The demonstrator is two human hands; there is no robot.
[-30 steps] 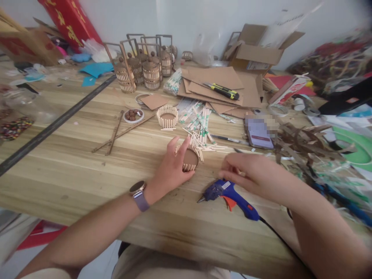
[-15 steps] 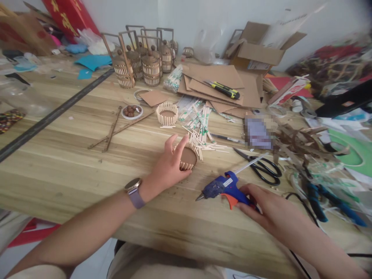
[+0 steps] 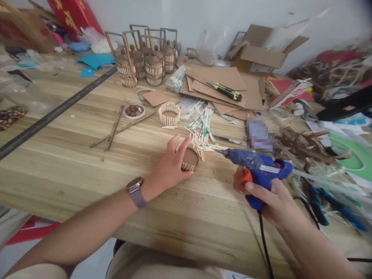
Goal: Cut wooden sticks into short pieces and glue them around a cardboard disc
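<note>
My left hand (image 3: pixel 171 164) grips a round brown disc (image 3: pixel 190 157) by its rim, fingers at the far side and thumb at the near side. Short wooden sticks stand along part of that rim. In my right hand (image 3: pixel 267 193) is a blue glue gun (image 3: pixel 255 161), raised over the table, its nozzle pointing left toward the disc but apart from it. A finger lies on the orange trigger. Loose wooden sticks (image 3: pixel 203 145) are heaped just behind the disc. Farther back stands a ring-shaped stick basket (image 3: pixel 169 114), with a white dish of brown beads (image 3: pixel 134 112) to its left.
Several lidded stick baskets with tall handles (image 3: pixel 154 71) stand at the back. A yellow-black cutter (image 3: pixel 228 92) lies on cardboard sheets (image 3: pixel 200 83). Crossed brown strips (image 3: pixel 114 128) lie left. Blue-handled pliers (image 3: pixel 318 205) are at the right. The glue gun's cord (image 3: pixel 264 240) hangs toward the table's front edge.
My right hand has lifted the glue gun from low over the table and turned it more level, its nozzle now higher and farther right. My left hand keeps its hold on the disc.
</note>
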